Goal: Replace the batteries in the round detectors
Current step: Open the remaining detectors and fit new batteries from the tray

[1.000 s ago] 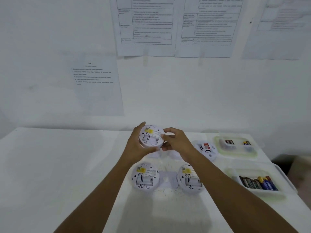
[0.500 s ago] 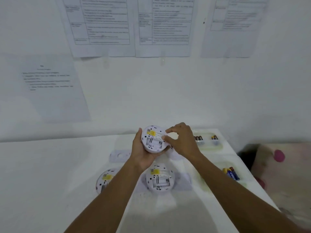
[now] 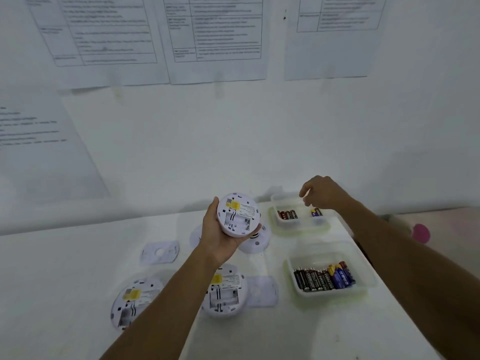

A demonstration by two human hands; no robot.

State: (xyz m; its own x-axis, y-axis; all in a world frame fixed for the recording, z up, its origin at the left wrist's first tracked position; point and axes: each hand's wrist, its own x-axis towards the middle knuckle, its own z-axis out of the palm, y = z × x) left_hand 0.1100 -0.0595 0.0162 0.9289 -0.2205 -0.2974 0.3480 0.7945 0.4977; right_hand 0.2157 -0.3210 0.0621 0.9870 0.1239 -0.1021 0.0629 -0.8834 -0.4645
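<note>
left hand (image 3: 218, 240) cups the detector (image 3: 237, 215), battery bay facing me | right hand (image 3: 323, 193) hovers with fingers curled, i can't tell if it holds anything | tray (image 3: 298, 228) lies just under it, right of the detector, batteries (image 3: 287, 214) pointing away from me

One view only, from the camera on my head. It faces forward and tilts down across the table (image 3: 65, 268) to the wall (image 3: 233, 139), whose sheets (image 3: 218, 35) run off the top edge. The wide lens bows the table's far edge. It sits close: my forearms enter from the bottom edge, my left hand (image 3: 220, 237) with a detector (image 3: 237, 214) near the centre, my right hand (image 3: 324, 193) farther off to the right
</note>
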